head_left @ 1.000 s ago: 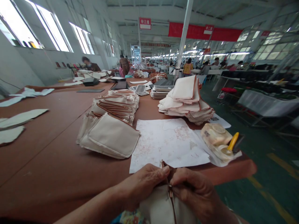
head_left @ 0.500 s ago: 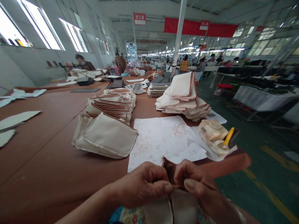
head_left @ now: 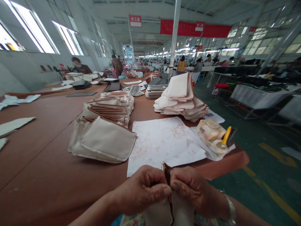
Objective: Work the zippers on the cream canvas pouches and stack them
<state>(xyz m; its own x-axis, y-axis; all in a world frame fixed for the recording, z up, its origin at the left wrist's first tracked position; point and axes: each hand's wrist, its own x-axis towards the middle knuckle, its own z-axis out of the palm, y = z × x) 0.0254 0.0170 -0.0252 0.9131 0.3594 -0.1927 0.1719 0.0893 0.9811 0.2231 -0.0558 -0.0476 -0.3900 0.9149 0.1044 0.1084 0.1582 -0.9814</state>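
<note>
Low at the front, my left hand (head_left: pixel 145 188) and my right hand (head_left: pixel 191 188) pinch the two edges of a cream fabric piece with brown lining (head_left: pixel 162 212). Both fists meet close together, thumbs at the dark brown seam that runs down between them. The lower part of the piece hangs toward my lap. Just beyond my hands lies a white paper sheet (head_left: pixel 164 141) strewn with brown scraps and threads. Left of the sheet sits a row of similar cream pieces (head_left: pixel 108 138) with brown edges. A taller stack of cream pieces (head_left: pixel 178 97) stands behind it.
A brown-covered table (head_left: pixel 47 172) stretches left and away. At its right corner rests a stained plastic container (head_left: pixel 210 130) with a yellow-handled brush (head_left: pixel 226 135). Dark panels (head_left: pixel 156 83) are piled farther back. A co-worker (head_left: pixel 81 66) sits at the far left.
My right hand has closed in toward my left, and the gap at the edges between them has narrowed. The view has shifted slightly to the right.
</note>
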